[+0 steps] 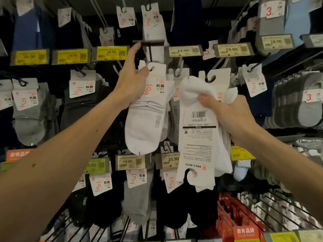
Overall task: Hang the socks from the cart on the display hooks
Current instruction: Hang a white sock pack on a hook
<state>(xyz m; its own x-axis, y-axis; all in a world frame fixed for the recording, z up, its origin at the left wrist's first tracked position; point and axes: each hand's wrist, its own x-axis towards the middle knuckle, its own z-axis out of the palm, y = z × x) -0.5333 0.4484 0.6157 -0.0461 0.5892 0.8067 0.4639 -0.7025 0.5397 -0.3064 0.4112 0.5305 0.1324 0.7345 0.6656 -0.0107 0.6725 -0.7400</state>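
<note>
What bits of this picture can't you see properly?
- The cart: outside the head view, past the picture's edges.
- How many socks the right hand grips: the front label of the bundle hides those behind.
- Whether the white sock pack in the left hand already hangs: thumb and card cover the hole.
- Print under the barcode: too small, blurred.

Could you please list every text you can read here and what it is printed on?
"16.90": yellow price tag, upper rail.
"19.90": pale price tags, upper rail, and one lower tag.
"25.90": neighbouring tag.
"抗菌": header card of the white socks the left hand holds.
"3": white sign, top right.
Too small to read: fine print on the upside-down sock pack in the right hand.
</note>
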